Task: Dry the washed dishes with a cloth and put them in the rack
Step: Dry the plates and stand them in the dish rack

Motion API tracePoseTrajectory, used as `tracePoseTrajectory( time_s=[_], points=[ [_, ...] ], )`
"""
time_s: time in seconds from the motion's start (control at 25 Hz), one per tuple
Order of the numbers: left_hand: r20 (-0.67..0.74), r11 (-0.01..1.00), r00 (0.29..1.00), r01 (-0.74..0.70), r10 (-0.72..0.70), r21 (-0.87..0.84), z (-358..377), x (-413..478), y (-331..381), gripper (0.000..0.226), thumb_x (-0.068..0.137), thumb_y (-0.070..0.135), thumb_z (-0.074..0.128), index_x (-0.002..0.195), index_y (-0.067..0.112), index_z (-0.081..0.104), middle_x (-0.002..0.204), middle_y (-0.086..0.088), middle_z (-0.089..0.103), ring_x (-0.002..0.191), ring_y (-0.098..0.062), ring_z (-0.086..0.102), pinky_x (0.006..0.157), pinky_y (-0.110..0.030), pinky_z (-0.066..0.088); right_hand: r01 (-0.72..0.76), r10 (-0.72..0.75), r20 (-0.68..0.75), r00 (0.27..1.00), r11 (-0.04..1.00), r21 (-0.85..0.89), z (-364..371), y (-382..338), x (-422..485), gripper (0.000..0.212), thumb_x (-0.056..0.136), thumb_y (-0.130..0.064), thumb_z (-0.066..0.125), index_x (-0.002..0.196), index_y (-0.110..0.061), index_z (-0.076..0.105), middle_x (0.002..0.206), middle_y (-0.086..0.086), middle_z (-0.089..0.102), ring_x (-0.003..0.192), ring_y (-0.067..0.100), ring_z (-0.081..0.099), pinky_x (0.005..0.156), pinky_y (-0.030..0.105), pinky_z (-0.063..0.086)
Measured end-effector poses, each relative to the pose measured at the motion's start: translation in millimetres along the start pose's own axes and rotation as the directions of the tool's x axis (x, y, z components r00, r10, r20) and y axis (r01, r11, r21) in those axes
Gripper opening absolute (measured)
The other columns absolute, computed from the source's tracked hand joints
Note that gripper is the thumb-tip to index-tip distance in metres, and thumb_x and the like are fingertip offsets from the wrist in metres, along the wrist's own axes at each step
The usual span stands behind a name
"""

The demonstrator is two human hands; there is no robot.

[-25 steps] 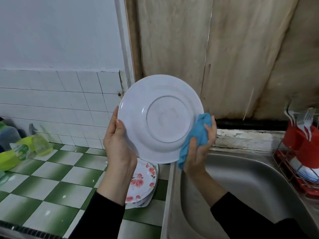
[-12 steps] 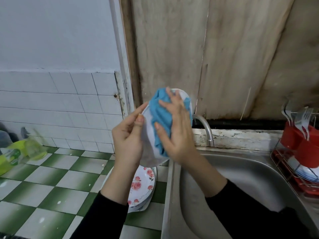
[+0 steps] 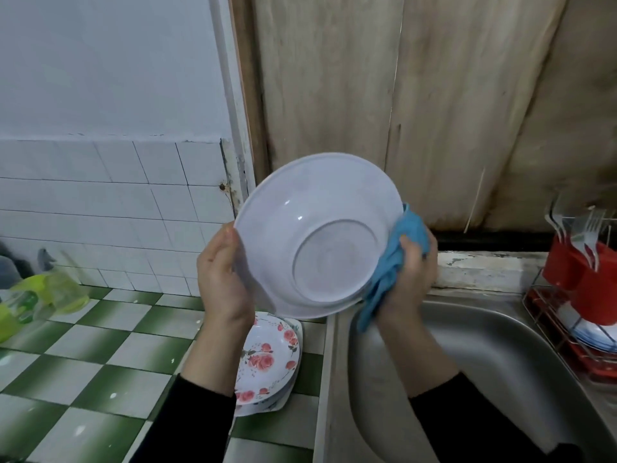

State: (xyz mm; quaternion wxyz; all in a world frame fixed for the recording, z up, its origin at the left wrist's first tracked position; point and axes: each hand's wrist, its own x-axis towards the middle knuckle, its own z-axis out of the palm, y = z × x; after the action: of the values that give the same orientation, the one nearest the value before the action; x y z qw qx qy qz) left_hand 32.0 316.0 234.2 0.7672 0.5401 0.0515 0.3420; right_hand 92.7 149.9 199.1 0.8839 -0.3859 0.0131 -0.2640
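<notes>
Head view: a plate [image 3: 320, 235] is held tilted, underside shown, above the sink's [image 3: 484, 345] left edge. Its left rim is clasped in the left hand's [image 3: 222, 279] grip. A blue cloth [image 3: 392, 262] is clutched against its right rim by the right hand [image 3: 409, 285]. The rack [image 3: 547, 315] stands right of the sink.

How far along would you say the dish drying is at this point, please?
Done: pale plates already sit in the red rack. In hand: the left hand holds a white plate, underside showing, while the right hand grips the blue cloth against its rim. Left: racking it, then the floral plates stacked on the counter.
</notes>
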Motion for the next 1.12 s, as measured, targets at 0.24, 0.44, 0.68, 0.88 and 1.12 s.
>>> tracePoseTrajectory(
  time_s=[0.24,0.44,0.68,0.88,1.12],
  points=[
    [0.001,0.938,0.94,0.339,-0.34,0.073,3,-14,6,0.043,0.1,0.046,0.032,0.095,0.027,0.07,0.095,0.008,0.072,0.1,-0.014,0.06,0.097,-0.048,0.04,-0.369,0.317,0.194,0.928,0.848,0.381,11,-47,37,0.06,0.095,-0.017,0.033,0.037,-0.018,0.047,0.043,-0.004,0.045,0.039,0.01,0.049,0.044,0.012,0.041],
    [0.154,0.724,0.707,0.676,-0.69,0.138,-15,-6,24,0.026,0.096,0.012,0.039,0.111,0.001,0.057,0.099,-0.021,0.065,0.083,-0.046,0.066,0.07,-0.066,0.052,-0.552,0.543,0.519,0.66,0.819,-0.155,-1,-55,64,0.061,0.014,-0.025,0.093,0.064,-0.004,0.064,0.056,0.005,0.061,0.051,0.017,0.062,0.051,0.017,0.051],
    [0.145,0.862,0.855,0.506,-0.499,-0.017,-22,-4,16,0.043,0.1,0.002,0.037,0.137,0.019,0.052,0.102,-0.004,0.074,0.085,-0.023,0.072,0.07,-0.035,0.061,-0.02,0.5,0.499,0.708,0.72,-0.694,10,-29,50,0.02,0.093,-0.013,0.058,0.111,-0.021,0.064,0.091,0.004,0.072,0.079,0.018,0.069,0.062,0.022,0.053],
    [0.169,0.935,0.919,0.352,-0.355,0.053,-17,-18,10,0.039,0.103,0.013,0.039,0.135,0.03,0.054,0.132,-0.005,0.06,0.113,-0.021,0.063,0.09,-0.03,0.055,0.389,0.361,0.641,0.678,0.564,-0.729,15,22,3,0.049,0.099,-0.03,0.051,0.145,-0.033,0.037,0.154,-0.003,0.032,0.14,0.02,0.033,0.114,0.046,0.034],
    [0.039,0.971,0.971,0.237,-0.236,-0.016,-32,-22,-4,0.037,0.103,0.015,0.037,0.133,0.027,0.055,0.109,-0.003,0.07,0.102,-0.013,0.067,0.09,-0.03,0.055,0.702,0.458,0.886,0.072,0.608,-0.371,3,28,-60,0.066,0.101,-0.044,0.038,0.154,-0.034,-0.001,0.16,-0.015,-0.015,0.143,-0.003,-0.02,0.118,0.024,-0.01]
  ],
)
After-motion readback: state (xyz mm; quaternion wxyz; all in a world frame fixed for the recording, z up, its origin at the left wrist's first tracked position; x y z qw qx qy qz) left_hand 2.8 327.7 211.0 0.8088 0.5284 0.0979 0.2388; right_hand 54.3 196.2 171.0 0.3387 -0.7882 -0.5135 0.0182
